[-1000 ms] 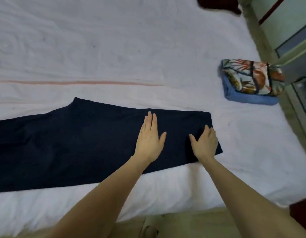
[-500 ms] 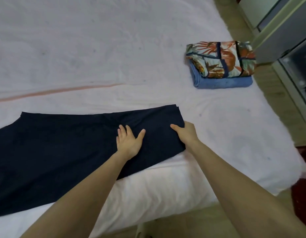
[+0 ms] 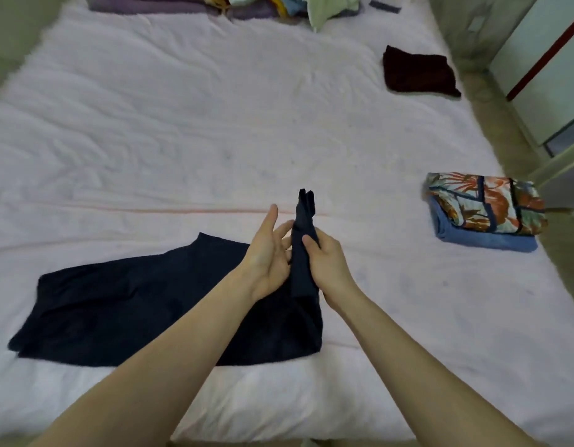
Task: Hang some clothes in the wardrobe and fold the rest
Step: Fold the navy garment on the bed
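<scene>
My right hand [image 3: 327,269] pinches the lifted end of the dark navy trousers [image 3: 124,304], which stands up as a narrow, bunched strip; the rest lies flat and smooth on the near part of the white bed [image 3: 214,124]. My left hand [image 3: 267,253], fingers spread, apparently touches the strip.

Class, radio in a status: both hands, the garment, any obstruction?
Right hand grips raised end of navy trousers. Left hand open beside it. Rest flat on bed. Nothing in the way.
</scene>
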Action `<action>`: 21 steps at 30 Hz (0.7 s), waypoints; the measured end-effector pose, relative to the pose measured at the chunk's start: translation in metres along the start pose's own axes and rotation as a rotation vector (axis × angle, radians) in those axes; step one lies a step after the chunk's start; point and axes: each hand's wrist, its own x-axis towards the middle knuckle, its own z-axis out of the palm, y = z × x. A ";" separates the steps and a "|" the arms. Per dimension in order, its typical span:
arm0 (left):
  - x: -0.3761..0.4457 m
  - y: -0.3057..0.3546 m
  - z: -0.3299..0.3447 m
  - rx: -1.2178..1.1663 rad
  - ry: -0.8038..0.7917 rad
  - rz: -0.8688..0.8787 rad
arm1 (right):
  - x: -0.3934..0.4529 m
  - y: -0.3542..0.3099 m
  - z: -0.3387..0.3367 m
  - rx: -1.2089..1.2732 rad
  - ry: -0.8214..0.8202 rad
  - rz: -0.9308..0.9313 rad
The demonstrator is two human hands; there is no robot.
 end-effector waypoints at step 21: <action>-0.096 0.070 -0.470 -0.124 0.340 -0.053 | -0.030 0.076 0.487 -0.478 -0.411 -0.038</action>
